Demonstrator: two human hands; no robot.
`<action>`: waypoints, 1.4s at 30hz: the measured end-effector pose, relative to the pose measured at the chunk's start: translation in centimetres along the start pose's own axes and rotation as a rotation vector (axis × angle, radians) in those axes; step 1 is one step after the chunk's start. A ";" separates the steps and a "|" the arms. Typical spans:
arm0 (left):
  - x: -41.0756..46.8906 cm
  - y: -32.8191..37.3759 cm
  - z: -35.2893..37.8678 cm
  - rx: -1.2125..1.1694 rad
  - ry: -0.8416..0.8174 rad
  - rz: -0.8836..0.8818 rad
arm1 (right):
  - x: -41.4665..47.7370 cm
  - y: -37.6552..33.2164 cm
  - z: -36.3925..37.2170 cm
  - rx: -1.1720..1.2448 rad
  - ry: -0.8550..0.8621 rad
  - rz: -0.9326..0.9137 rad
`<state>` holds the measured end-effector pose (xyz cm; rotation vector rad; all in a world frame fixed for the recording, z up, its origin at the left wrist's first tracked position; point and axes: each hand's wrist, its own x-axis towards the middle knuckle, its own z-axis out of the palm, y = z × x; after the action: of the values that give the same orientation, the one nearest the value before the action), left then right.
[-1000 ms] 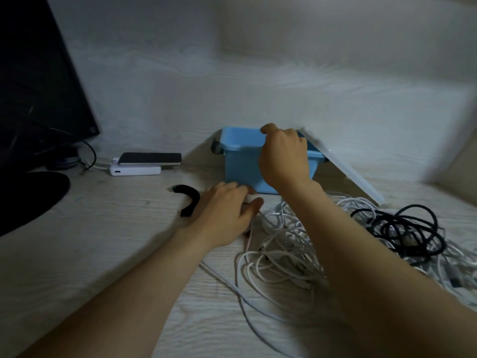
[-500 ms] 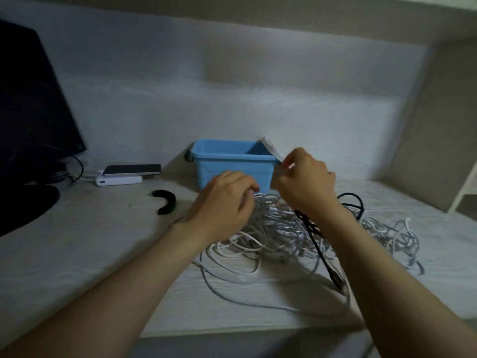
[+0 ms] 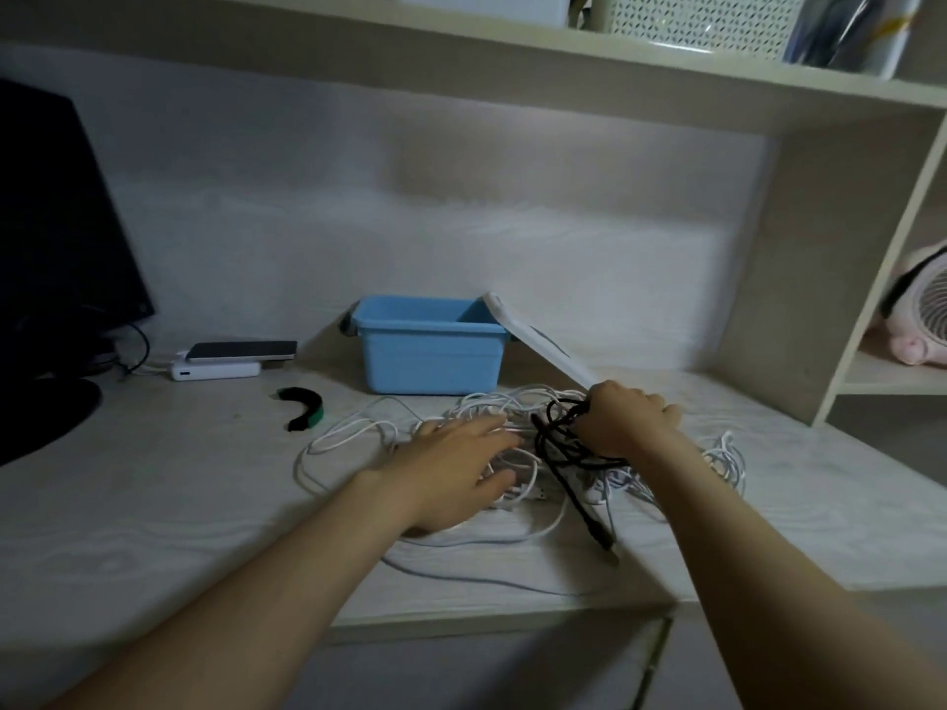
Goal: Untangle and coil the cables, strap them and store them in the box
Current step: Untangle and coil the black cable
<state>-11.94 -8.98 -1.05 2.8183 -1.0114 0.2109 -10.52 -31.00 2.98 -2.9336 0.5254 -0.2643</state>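
A tangle of white cables (image 3: pixel 358 433) spreads over the desk in front of an open blue box (image 3: pixel 429 358). The box's white lid (image 3: pixel 543 345) leans against its right side. My right hand (image 3: pixel 622 422) grips a bunch of black cable (image 3: pixel 556 453), whose plug end trails toward the desk's front edge. With its fingers spread flat, my left hand (image 3: pixel 451 474) presses on the white cables just left of the black one. A black and green strap (image 3: pixel 305 409) lies left of the pile.
A phone (image 3: pixel 241 350) lies on a white power bank (image 3: pixel 215 371) at the back left, beside a dark monitor (image 3: pixel 56 238) and its stand. A shelf runs overhead with a white basket (image 3: pixel 702 12). A side cubby at right holds a pink fan (image 3: pixel 922 310).
The view has pulled back and up. My right hand has moved right and down with the black cable. My left hand went from curled over the pile to lying flat on it.
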 end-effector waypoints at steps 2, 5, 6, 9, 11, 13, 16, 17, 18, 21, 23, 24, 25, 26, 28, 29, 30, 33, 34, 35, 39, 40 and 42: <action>0.0 0.0 -0.1 0.015 -0.022 -0.008 | -0.3 -0.6 -0.9 -0.001 0.083 0.000; 0.0 0.0 -0.5 0.024 -0.038 -0.006 | -0.9 -1.6 -3.0 0.012 0.323 0.021; 0.0 0.0 -0.6 0.017 -0.052 -0.004 | -1.0 -2.0 -3.8 0.038 0.415 0.034; -0.1 0.4 -0.9 -0.056 -0.083 -0.013 | -1.8 -3.4 -6.3 0.232 0.666 0.046; -0.3 0.6 -1.6 -0.228 -0.053 -0.051 | -2.6 -4.5 -8.0 0.410 0.755 0.013; -0.3 0.5 -2.4 -0.422 0.041 -0.106 | -3.6 -5.6 -9.3 0.543 0.791 -0.033; -0.5 0.6 -4.5 -0.739 0.238 -0.123 | -5.4 -7.2 -10.9 0.721 0.779 -0.104; -0.6 0.9 -5.3 -0.880 0.321 -0.114 | -6.1 -7.7 -11.3 0.806 0.756 -0.140; -0.6 1.0 -6.0 -1.007 0.394 -0.095 | -6.7 -8.2 -11.6 0.911 0.723 -0.192; -1.2 2.1 -8.2 -1.215 0.547 -0.047 | -8.9 -10.3 -11.9 1.191 0.590 -0.342; -2.4 2.5 -9.7 -1.293 0.588 -0.041 | -10.7 -11.5 -12.3 1.297 0.489 -0.370; -2.9 2.4 -10.2 -1.334 0.598 -0.039 | -11.3 -11.9 -12.4 1.313 0.450 -0.379; -3.8 2.4 -10.9 -1.373 0.606 -0.037 | -11.6 -12.3 -12.4 1.295 0.421 -0.388; -4.4 2.0 -11.2 -1.404 0.613 -0.051 | -11.9 -12.6 -12.4 1.266 0.395 -0.395; -5.7 1.8 -12.0 -1.454 0.598 -0.095 | -12.4 -13.0 -12.2 1.280 0.298 -0.417; -6.2 1.6 -12.2 -1.461 0.585 -0.121 | -12.5 -13.1 -12.1 1.342 0.193 -0.447; -6.6 1.4 -12.3 -1.455 0.583 -0.152 | -12.6 -13.3 -11.9 1.397 0.075 -0.489; -7.8 0.8 -12.0 -1.469 0.634 -0.295 | -13.2 -13.5 -10.6 1.391 -0.077 -0.620; -8.1 0.4 -11.8 -1.474 0.674 -0.336 | -13.3 -13.6 -9.9 1.365 -0.062 -0.634; -8.3 0.2 -11.6 -1.475 0.736 -0.386 | -13.3 -13.8 -9.1 1.329 -0.057 -0.619; -8.6 -0.9 -11.6 -1.534 1.034 -0.575 | -14.2 -13.4 -6.7 1.087 -0.342 -0.334; -8.7 -1.2 -11.7 -1.553 1.076 -0.589 | -14.5 -13.1 -6.4 1.060 -0.479 -0.293; -9.0 -1.8 -11.9 -1.575 1.106 -0.591 | -15.3 -12.6 -5.7 1.018 -0.755 -0.302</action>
<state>-18.67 0.11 8.90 1.0726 0.0821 0.4940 -21.64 -14.57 8.53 -1.8713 -0.1552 0.4218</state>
